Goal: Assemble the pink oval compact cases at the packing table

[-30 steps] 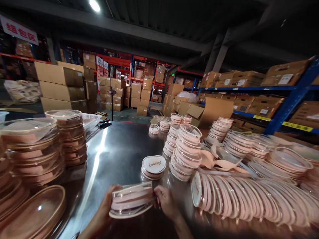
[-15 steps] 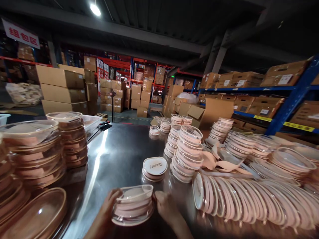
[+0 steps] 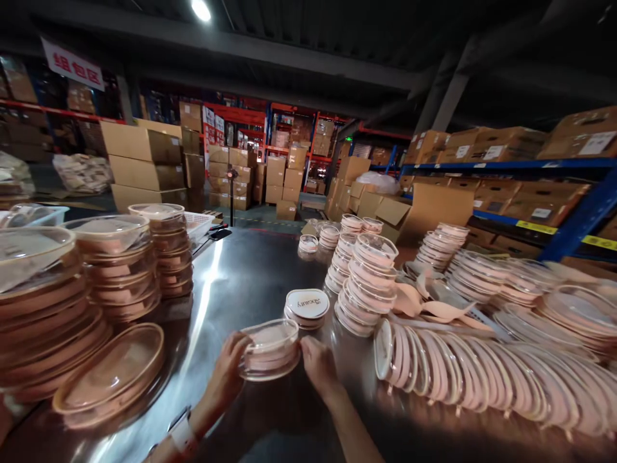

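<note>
Hands frame a clear oval plastic container (image 3: pixel 270 348) packed with pink lids, low on the shiny steel table (image 3: pixel 241 283): your left hand (image 3: pixel 230 372) and right hand (image 3: pixel 317 365) clasp its ends, just before a white-labelled pink lid stack (image 3: pixel 307 307).

A small stack of pink oval lids (image 3: pixel 270 348), topped by a clear plastic one, sits level between the 2 hands, pressed at its left end by the left hand (image 3: pixel 230 370) and at its right end by the right hand (image 3: pixel 318 365). Its base rests on the shiny table (image 3: pixel 241 283).
</note>
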A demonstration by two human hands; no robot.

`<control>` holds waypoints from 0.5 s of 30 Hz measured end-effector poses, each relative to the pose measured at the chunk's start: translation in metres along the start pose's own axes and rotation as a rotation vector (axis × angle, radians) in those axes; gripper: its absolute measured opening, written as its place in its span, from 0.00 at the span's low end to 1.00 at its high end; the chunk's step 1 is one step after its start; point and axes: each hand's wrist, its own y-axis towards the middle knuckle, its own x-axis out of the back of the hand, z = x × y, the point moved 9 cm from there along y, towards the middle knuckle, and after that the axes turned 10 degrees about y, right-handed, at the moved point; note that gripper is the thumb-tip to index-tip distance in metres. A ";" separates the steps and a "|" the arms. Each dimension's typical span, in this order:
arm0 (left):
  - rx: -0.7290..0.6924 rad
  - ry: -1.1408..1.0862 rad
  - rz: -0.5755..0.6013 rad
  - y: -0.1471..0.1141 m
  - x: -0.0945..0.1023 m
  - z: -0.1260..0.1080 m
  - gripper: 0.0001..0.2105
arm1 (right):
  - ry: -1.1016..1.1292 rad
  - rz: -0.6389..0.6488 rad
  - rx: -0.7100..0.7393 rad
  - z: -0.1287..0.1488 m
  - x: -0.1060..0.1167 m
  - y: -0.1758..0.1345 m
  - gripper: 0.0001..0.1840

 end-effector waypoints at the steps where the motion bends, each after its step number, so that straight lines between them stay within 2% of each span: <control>1: 0.001 -0.027 0.027 -0.002 -0.002 -0.004 0.19 | -0.058 0.056 -0.044 -0.011 -0.005 0.003 0.20; 3: 0.020 0.002 0.057 -0.011 -0.004 -0.010 0.19 | -0.125 0.106 -0.113 -0.019 -0.010 0.005 0.18; 4: 0.036 0.051 0.059 -0.017 -0.004 -0.010 0.19 | -0.137 0.100 -0.120 -0.015 -0.011 0.004 0.17; 7: 0.115 0.207 0.090 -0.036 -0.001 -0.006 0.18 | -0.158 0.046 -0.082 0.017 -0.012 -0.009 0.18; 11: 0.232 0.344 0.233 -0.065 0.007 0.003 0.23 | -0.122 -0.113 0.044 0.062 -0.003 -0.038 0.22; 13: 0.306 0.258 0.284 -0.080 0.016 0.006 0.21 | -0.030 -0.055 -0.027 0.059 -0.003 -0.046 0.22; 15: 0.380 0.030 0.325 -0.090 0.024 0.005 0.18 | 0.130 0.106 -0.246 0.038 -0.012 -0.050 0.22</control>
